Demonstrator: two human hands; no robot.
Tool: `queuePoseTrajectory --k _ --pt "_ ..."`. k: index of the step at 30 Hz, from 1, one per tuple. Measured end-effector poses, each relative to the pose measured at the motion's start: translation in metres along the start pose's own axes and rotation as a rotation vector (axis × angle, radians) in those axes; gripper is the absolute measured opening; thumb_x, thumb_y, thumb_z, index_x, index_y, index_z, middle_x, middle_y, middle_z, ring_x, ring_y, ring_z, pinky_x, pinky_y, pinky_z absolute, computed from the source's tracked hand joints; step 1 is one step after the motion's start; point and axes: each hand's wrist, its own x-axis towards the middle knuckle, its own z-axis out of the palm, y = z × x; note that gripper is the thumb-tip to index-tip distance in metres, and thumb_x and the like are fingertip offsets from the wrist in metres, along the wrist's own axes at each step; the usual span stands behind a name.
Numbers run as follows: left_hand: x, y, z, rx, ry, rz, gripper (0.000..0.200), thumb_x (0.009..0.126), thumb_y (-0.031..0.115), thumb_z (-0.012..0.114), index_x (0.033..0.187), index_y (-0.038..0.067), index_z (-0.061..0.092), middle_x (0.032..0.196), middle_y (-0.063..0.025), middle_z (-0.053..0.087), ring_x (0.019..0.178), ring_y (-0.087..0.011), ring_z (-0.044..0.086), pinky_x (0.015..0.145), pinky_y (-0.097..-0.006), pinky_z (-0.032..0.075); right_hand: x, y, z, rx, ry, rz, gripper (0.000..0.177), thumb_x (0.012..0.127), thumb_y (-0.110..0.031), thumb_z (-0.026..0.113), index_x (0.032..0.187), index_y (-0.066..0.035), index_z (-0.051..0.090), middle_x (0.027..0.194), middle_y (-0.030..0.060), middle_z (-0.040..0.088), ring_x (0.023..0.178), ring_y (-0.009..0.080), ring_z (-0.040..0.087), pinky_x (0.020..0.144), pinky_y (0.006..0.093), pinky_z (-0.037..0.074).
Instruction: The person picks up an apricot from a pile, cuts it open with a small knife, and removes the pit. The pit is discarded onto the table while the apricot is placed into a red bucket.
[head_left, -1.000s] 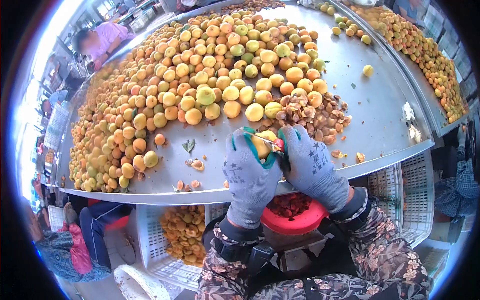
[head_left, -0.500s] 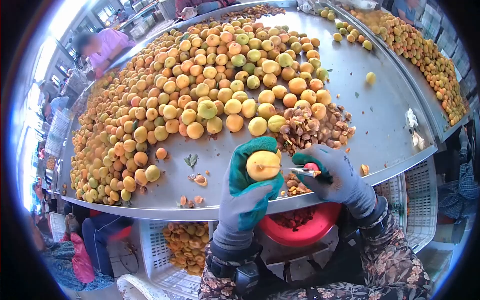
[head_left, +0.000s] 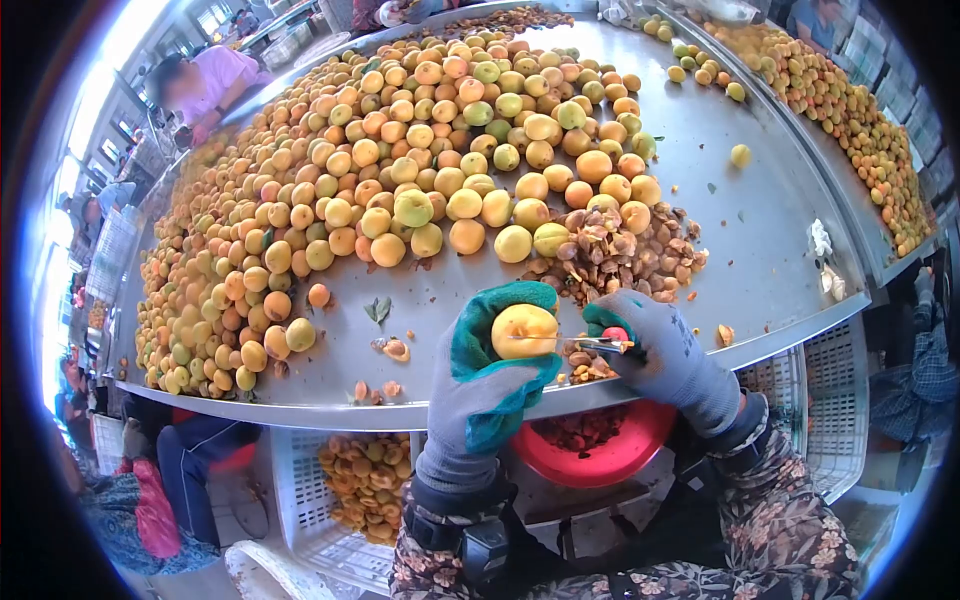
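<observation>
The right hand point(head_left: 655, 348) partly hides its metal tool point(head_left: 598, 343); the lower edge crops a bucket point(head_left: 264, 570).

Round yellow apricot point(head_left: 524, 329) held just below frame centre; red-and-metal tool point(head_left: 602, 344) held at its right, pointed leftward.

Centre frame, the left hand point(head_left: 487, 380) holds a fruit point(head_left: 524, 331), the right hand point(head_left: 668, 350) a blade point(head_left: 598, 344) against it; a fruit heap point(head_left: 390, 170) spans upper left, a red bowl point(head_left: 592, 472) lower centre.
</observation>
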Motion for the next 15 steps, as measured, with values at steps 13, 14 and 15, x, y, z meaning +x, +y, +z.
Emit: queuePoseTrajectory --k 13,14,15 --pt "0.001 0.004 -0.003 0.092 0.017 0.223 0.057 0.073 0.004 0.068 0.124 -0.002 0.045 0.108 -0.0117 0.058 0.093 -0.0145 0.056 0.077 -0.0239 0.049 0.006 -0.012 0.000 -0.230 0.066 -0.002 0.036 0.068 -0.003 0.062 0.102 -0.004 0.052 0.089 0.0154 0.055 0.080 0.0350 0.059 0.066 0.0403 0.047" --pt "-0.003 0.007 -0.004 0.086 -0.009 0.103 0.057 0.075 0.007 0.068 0.126 -0.002 0.044 0.110 -0.0129 0.057 0.097 -0.0161 0.055 0.079 -0.0244 0.049 0.005 -0.011 0.004 -0.219 0.112 -0.051 0.035 0.067 -0.004 0.063 0.100 -0.005 0.051 0.085 0.0132 0.054 0.075 0.0328 0.058 0.061 0.0403 0.046" --pt "-0.005 0.004 0.000 0.087 -0.010 0.098 0.057 0.075 0.007 0.068 0.126 -0.002 0.044 0.110 -0.0129 0.057 0.097 -0.0161 0.055 0.079 -0.0244 0.049 0.006 -0.012 0.006 -0.217 0.111 -0.047 0.035 0.067 -0.004 0.063 0.100 -0.005 0.051 0.085 0.0132 0.054 0.075 0.0328 0.058 0.061 0.0403 0.046"
